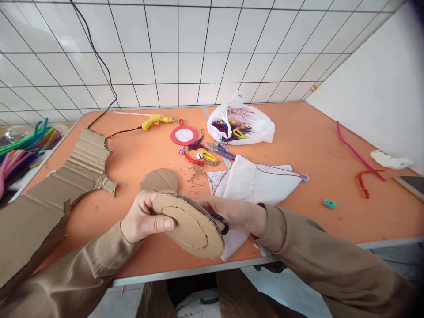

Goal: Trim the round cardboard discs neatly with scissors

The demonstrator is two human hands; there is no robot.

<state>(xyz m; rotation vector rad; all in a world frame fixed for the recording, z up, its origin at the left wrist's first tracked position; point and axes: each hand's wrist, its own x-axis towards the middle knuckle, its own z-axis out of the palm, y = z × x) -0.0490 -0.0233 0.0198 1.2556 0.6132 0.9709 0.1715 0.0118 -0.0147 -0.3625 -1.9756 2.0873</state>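
Observation:
A round cardboard disc [188,227] with a circle drawn on its face is tilted above the table's front edge. My left hand [147,216] grips its left rim, thumb on the face and fingers behind. Behind the disc's right side is my right hand [228,212], closed around black handles [220,223] that look like those of scissors; the blades are hidden. A second cardboard circle [160,180] lies on the table just beyond my left hand. Under my right hand lies folded white cloth [255,181] with purple stitching.
A large cut cardboard sheet [62,185] covers the left side. Toward the wall are a yellow glue gun [155,121], a red-rimmed round piece [183,135], purple-handled scissors [223,151] and a white plastic bag [258,126]. Pipe cleaners [357,150] lie at the right.

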